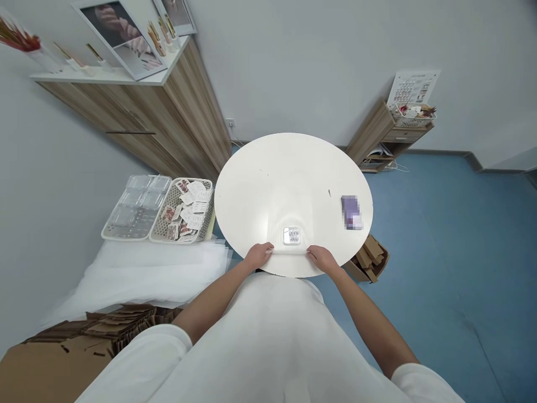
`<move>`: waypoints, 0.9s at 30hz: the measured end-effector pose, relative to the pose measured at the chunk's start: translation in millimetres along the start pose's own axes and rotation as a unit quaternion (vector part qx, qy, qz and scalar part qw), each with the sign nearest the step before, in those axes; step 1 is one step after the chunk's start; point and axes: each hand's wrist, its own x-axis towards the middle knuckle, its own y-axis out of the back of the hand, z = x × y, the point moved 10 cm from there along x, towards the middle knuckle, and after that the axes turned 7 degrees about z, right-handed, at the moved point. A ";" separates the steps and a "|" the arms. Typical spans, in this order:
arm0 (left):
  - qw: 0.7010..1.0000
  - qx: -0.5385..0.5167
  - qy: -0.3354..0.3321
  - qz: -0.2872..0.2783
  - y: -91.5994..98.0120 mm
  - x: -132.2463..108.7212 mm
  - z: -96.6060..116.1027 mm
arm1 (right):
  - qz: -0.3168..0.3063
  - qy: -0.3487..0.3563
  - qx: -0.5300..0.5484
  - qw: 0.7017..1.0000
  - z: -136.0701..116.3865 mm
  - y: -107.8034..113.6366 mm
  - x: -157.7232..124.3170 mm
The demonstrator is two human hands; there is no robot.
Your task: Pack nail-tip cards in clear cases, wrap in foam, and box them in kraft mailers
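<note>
A small clear plastic box with little items inside lies flat near the front edge of the round white table. Beneath it spreads a thin translucent white wrapping sheet, hard to tell from the tabletop. My left hand pinches the left end of the sheet's near edge, just left of the box. At the right end of that edge, my right hand has its fingers closed on the sheet too. Between the hands the edge is lifted slightly and looks folded, close to the box but apart from it.
A pixelated purple item lies on the table's right side. To the left stand a basket of cards and a tray of clear boxes, beside stacked white sheets and flattened cardboard. A cardboard box sits at right.
</note>
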 end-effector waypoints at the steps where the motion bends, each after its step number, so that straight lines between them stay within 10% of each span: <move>1: 1.000 -0.022 0.018 0.004 1.5 -1.7 -4.8 | -0.014 -0.002 0.006 1.000 0.0 -0.3 -0.3; 10: 0.968 -0.151 0.160 0.118 30.6 25.4 -30.4 | 0.016 -0.109 0.084 0.990 13.2 16.9 30.9; 19: 0.980 -0.007 0.173 0.095 24.7 46.4 -22.1 | 0.058 -0.186 -0.006 0.981 28.1 4.0 36.3; 27: 0.989 0.106 -0.051 0.085 21.3 49.2 35.0 | 0.095 0.072 -0.117 0.986 -36.7 5.9 41.8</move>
